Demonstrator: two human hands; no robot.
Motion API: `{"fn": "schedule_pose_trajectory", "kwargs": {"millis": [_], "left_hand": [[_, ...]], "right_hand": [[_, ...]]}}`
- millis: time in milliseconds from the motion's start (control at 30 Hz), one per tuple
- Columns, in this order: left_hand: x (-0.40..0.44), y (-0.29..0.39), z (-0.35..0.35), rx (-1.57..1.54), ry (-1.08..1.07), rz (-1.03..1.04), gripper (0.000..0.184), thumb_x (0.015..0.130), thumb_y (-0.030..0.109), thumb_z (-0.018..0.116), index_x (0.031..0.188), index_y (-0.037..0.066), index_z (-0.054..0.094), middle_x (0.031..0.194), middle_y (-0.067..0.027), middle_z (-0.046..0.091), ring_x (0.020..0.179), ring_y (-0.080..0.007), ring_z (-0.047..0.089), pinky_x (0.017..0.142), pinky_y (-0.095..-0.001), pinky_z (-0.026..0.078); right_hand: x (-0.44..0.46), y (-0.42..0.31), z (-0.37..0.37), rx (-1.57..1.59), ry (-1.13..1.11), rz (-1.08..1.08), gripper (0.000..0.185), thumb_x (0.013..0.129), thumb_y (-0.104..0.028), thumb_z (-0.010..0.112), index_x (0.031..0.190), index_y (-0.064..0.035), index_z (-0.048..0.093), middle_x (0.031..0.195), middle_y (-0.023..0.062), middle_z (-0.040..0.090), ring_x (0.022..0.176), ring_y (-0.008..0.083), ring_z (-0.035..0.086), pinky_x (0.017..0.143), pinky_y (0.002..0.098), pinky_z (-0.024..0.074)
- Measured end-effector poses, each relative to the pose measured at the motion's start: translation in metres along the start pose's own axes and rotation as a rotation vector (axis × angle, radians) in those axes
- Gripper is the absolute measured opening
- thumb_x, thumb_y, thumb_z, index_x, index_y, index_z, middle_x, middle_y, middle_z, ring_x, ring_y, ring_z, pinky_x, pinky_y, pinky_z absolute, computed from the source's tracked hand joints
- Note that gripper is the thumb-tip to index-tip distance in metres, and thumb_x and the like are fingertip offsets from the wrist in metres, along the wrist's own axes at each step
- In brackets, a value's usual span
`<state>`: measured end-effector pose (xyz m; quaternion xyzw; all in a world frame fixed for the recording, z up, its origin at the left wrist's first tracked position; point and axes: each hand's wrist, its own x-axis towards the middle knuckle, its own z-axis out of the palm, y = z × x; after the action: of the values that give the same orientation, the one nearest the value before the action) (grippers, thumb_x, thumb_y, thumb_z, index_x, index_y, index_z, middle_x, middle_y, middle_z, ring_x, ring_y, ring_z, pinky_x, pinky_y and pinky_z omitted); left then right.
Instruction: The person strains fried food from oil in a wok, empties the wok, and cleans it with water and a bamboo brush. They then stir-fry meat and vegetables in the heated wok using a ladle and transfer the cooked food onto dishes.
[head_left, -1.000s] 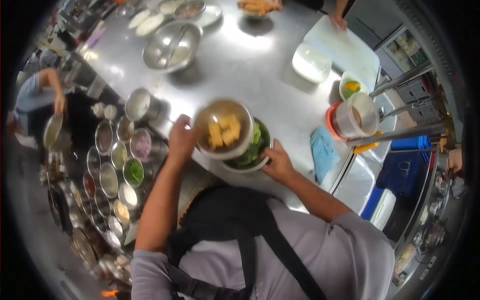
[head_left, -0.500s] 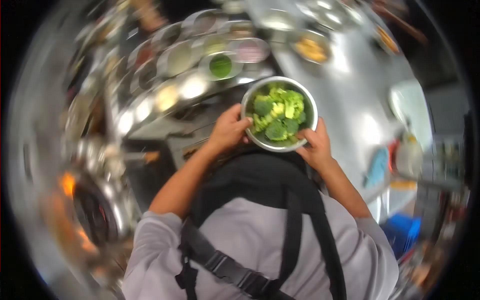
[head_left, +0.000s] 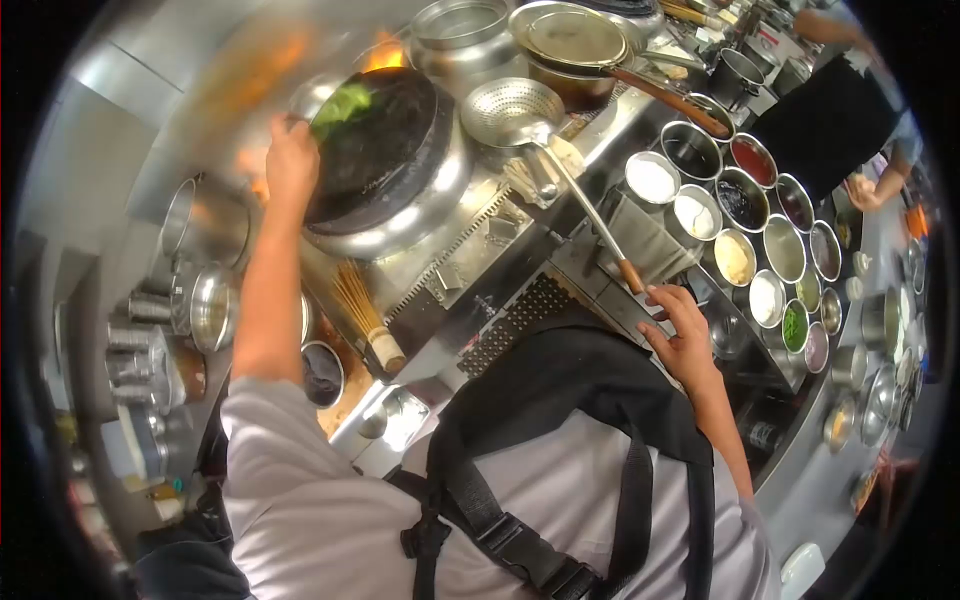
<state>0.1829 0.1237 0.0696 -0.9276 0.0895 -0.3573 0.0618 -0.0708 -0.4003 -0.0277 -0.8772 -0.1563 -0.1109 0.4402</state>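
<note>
My left hand (head_left: 292,160) reaches over the left edge of a dark wok (head_left: 390,150) with its fingers closed on a tipped, blurred metal bowl (head_left: 312,96). Green broccoli (head_left: 342,110), smeared by motion, spills from the bowl over the wok. Flames (head_left: 386,52) rise behind the wok. My right hand (head_left: 686,338) is open, thumb and fingers apart, beside the wooden handle end of a perforated strainer ladle (head_left: 512,112). The ladle's bowl rests to the right of the wok; its long handle slants toward that hand.
A bamboo brush (head_left: 365,315) lies on the stove front. Several seasoning pots, one with chopped greens (head_left: 794,327), stand at right. A lidded pan (head_left: 572,38) with a wooden handle is at the back. Another person (head_left: 835,120) in a black apron stands at far right.
My view has turned left from the counter to the stove. The broccoli bowl has moved over the wok and tipped. My right hand has let go of it and is near the ladle handle.
</note>
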Motion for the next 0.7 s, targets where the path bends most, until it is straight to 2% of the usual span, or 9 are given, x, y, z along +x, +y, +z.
{"fn": "schedule_pose_trajectory", "kwargs": {"millis": [100,200,300,333,467,533,567,633,700], "left_hand": [[0.011,-0.039,0.027,0.014,0.066,-0.151,0.019,0.084,0.009,0.056,0.097,-0.003,0.062,0.128,-0.0252,0.048,0.092,-0.0409,0.060,0.081,-0.0490,0.050],[0.027,-0.036,0.015,0.133,0.464,-0.094,0.019,0.087,0.012,0.056,0.098,-0.002,0.062,0.126,-0.0250,0.053,0.096,-0.0351,0.061,0.079,-0.0456,0.051],[0.030,0.078,-0.035,-0.933,0.342,-0.599,0.020,0.090,0.012,0.060,0.097,-0.007,0.060,0.090,-0.0195,0.068,0.066,-0.0196,0.060,0.065,-0.0324,0.050],[0.020,0.134,-0.050,-1.044,0.164,-0.709,0.015,0.093,0.012,0.057,0.090,-0.002,0.061,0.076,-0.0131,0.068,0.059,-0.0128,0.056,0.056,-0.0272,0.046],[-0.050,0.318,-0.066,-1.572,-0.833,-0.519,0.011,0.090,0.006,0.055,0.096,-0.004,0.057,0.067,-0.0097,0.065,0.063,-0.0174,0.064,0.058,-0.0293,0.051],[-0.089,0.385,-0.060,-1.898,-1.264,-0.197,0.016,0.094,0.011,0.056,0.103,-0.002,0.059,0.073,-0.0106,0.067,0.063,-0.0161,0.066,0.057,-0.0276,0.052],[-0.111,0.406,-0.049,-2.059,-1.495,-0.055,0.018,0.095,0.013,0.055,0.105,-0.002,0.059,0.077,-0.0121,0.068,0.063,-0.0157,0.066,0.057,-0.0271,0.053],[-0.119,0.411,-0.008,-2.058,-1.647,-0.004,0.023,0.097,0.018,0.055,0.111,0.000,0.059,0.085,-0.0133,0.067,0.064,-0.0160,0.065,0.059,-0.0265,0.054],[-0.149,0.413,0.053,-2.069,-1.654,-0.344,0.022,0.097,0.021,0.056,0.104,0.002,0.061,0.087,-0.0129,0.067,0.068,-0.0173,0.066,0.060,-0.0268,0.055]], "right_hand": [[0.017,-0.014,-0.002,-0.062,0.056,-0.051,0.045,0.075,0.000,0.076,0.117,-0.0025,0.060,0.111,0.0137,0.061,0.092,0.0244,0.063,0.071,0.0304,0.0531],[0.000,-0.001,-0.008,-0.012,0.142,0.081,0.045,0.076,0.004,0.073,0.118,-0.0016,0.060,0.112,0.0137,0.061,0.094,0.0226,0.063,0.071,0.0309,0.0532],[-0.027,0.014,-0.012,0.101,0.211,0.241,0.047,0.078,0.006,0.069,0.123,-0.0022,0.058,0.113,0.0127,0.061,0.095,0.0210,0.062,0.074,0.0311,0.0535],[-0.033,0.014,-0.015,0.344,0.285,0.350,0.050,0.081,0.002,0.067,0.128,-0.0029,0.053,0.114,0.0126,0.060,0.096,0.0215,0.062,0.076,0.0318,0.0539],[-0.038,-0.003,-0.036,0.758,0.469,0.421,0.057,0.090,-0.011,0.061,0.142,-0.0031,0.038,0.121,0.0126,0.057,0.103,0.0232,0.061,0.080,0.0348,0.0545],[-0.046,0.002,-0.029,0.782,0.805,0.559,0.055,0.091,-0.016,0.059,0.141,-0.0029,0.040,0.121,0.0133,0.058,0.100,0.0212,0.062,0.082,0.0333,0.0539],[-0.068,0.017,-0.040,0.695,0.811,0.834,0.049,0.089,-0.013,0.060,0.134,-0.0007,0.046,0.117,0.0143,0.060,0.095,0.0211,0.063,0.083,0.0331,0.0529],[-0.096,0.020,-0.046,0.699,0.902,1.002,0.038,0.087,-0.008,0.058,0.123,0.0020,0.051,0.110,0.0141,0.062,0.091,0.0214,0.063,0.081,0.0343,0.0527],[-0.135,0.028,-0.049,0.736,0.997,1.076,0.033,0.086,-0.003,0.055,0.118,0.0038,0.052,0.105,0.0147,0.063,0.090,0.0224,0.064,0.079,0.0358,0.0534]]}}
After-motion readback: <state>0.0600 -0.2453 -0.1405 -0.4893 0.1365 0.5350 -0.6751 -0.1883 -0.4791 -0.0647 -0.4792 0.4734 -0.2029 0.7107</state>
